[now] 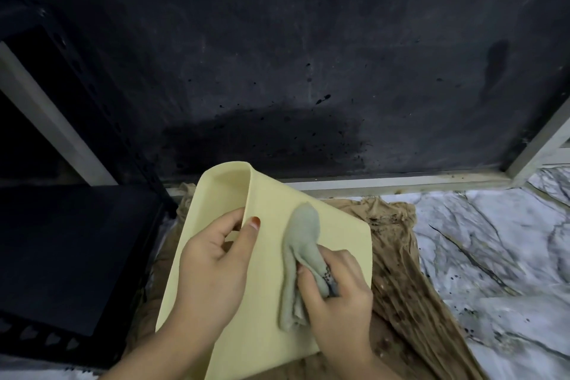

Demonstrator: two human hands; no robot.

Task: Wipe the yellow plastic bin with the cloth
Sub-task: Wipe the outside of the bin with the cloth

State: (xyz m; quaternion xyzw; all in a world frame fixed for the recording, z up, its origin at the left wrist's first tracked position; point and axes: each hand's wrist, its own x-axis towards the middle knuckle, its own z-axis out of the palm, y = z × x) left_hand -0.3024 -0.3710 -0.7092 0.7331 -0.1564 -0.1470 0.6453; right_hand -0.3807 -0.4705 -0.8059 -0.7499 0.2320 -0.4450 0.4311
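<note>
Peering down at a yellow plastic bin (333, 231), tipped on edge and turned so only its outer wall and a sliver of the inside are showing, with the lower end running out of the picture between the two forearms. Hiding most of its own fingers inside the bin, the left hand (212, 268): gripping the rim, thumb hooked over the outside wall, fingers curled in behind the edge. Clutching a grey-green cloth (300, 259), the right hand (337, 293): fingers wrapped around the bunched middle, thumb pinning it, knuckles angled toward the left hand. Lying flat against the bin's outer wall, the cloth, one rounded end poking out beyond the right hand's fingers, a loose tail trailing back toward the wrist; impossible to tell how much of it is bunched inside the fist. Spreading under the bin and out past the right hand, a brown rumpled fabric (410, 287), speckled with dark spots, lying on a marbled floor (509, 241). Looming beyond both hands, a dark wall (308, 55), a darker patch just past the bin's far corner, too dim to read. Sitting beside the left hand, a black perforated metal shelf (61, 241), contents lost in shadow. Both forearms getting cut off at the bottom edge.
</note>
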